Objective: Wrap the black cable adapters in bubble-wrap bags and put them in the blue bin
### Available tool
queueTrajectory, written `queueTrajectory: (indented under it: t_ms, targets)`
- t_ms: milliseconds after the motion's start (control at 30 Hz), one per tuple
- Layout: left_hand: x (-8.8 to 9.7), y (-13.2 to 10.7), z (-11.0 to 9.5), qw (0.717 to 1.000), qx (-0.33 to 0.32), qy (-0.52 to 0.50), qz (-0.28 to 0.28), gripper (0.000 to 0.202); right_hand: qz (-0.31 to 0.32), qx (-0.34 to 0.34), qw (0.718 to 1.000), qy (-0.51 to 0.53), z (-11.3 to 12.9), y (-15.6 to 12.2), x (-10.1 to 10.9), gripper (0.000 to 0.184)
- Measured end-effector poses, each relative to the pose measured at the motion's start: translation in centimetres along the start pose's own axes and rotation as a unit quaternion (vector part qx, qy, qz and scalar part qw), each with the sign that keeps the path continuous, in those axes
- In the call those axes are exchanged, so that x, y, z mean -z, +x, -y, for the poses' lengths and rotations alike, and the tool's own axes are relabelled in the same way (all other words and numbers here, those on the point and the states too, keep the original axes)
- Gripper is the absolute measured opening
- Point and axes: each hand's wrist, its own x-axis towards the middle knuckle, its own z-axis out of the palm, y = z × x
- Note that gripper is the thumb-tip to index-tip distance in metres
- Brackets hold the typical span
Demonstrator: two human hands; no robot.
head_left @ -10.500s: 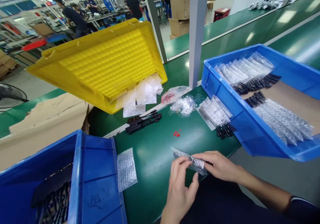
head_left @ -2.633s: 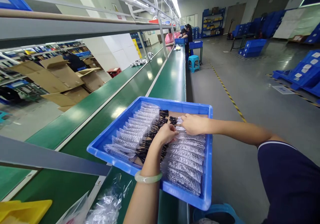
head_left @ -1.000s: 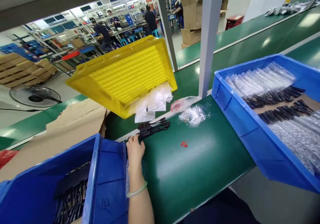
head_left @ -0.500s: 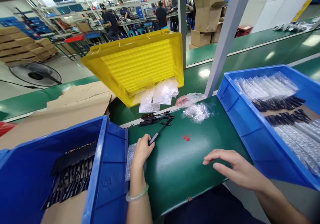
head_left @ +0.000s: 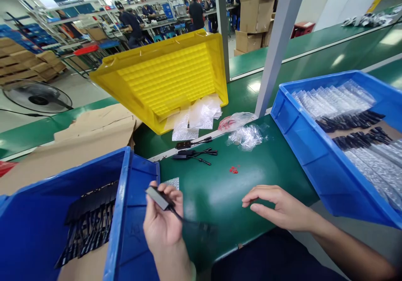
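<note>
My left hand (head_left: 165,220) is turned palm up, its fingers closed round a black cable adapter (head_left: 160,198) with a flat rectangular body. The adapter's short cable trails to the right, and its far end is smeared by motion. Over the green work surface (head_left: 216,189) hovers my right hand (head_left: 276,207), fingers apart and nothing in them. Several more black adapters (head_left: 190,154) lie further back. Partly behind my left hand is a bubble-wrap bag (head_left: 172,183). Small red pieces (head_left: 233,170) sit mid-surface.
At left, a blue bin (head_left: 125,189) holds rows of black adapters. The blue bin (head_left: 295,147) at right holds bubble-wrapped ones. A tilted yellow crate (head_left: 163,76) stands behind with bubble bags (head_left: 201,115). Crumpled clear plastic (head_left: 246,137) lies near a grey post (head_left: 281,46). People work far back.
My left hand has lifted the adapter off the surface, brought it nearer and turned palm up. My right hand has shifted slightly left. The view has shifted a little.
</note>
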Motion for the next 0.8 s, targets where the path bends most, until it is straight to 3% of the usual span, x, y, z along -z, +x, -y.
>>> queueTrajectory:
  t_ms: [133,233,467,633,800]
  targets:
    - [-0.5,-3.1,2.3,0.97,0.212,-0.104,0.051,0.036,0.003,0.056,0.998,-0.02,1.0,1.3,-1.0,0.016]
    - [-1.2,-5.7,4.3,0.953,0.279,-0.099,0.064,0.029,-0.016,0.098,0.994,-0.046,1.4,2.4,-2.4,0.017]
    - [-1.4,-8.9,5.1,0.951,0.295,-0.055,0.073,0.035,-0.094,0.176,0.972,-0.124,1.9,3.6,-5.2,0.023]
    - [-1.3,-9.5,5.1,0.972,0.222,-0.021,0.068,0.04,-0.103,0.192,0.963,-0.156,2.3,3.6,-5.6,0.026]
    - [-1.1,-9.8,5.5,0.979,0.191,0.03,0.069,0.052,-0.108,0.184,0.964,-0.156,2.4,3.3,-5.7,0.026]
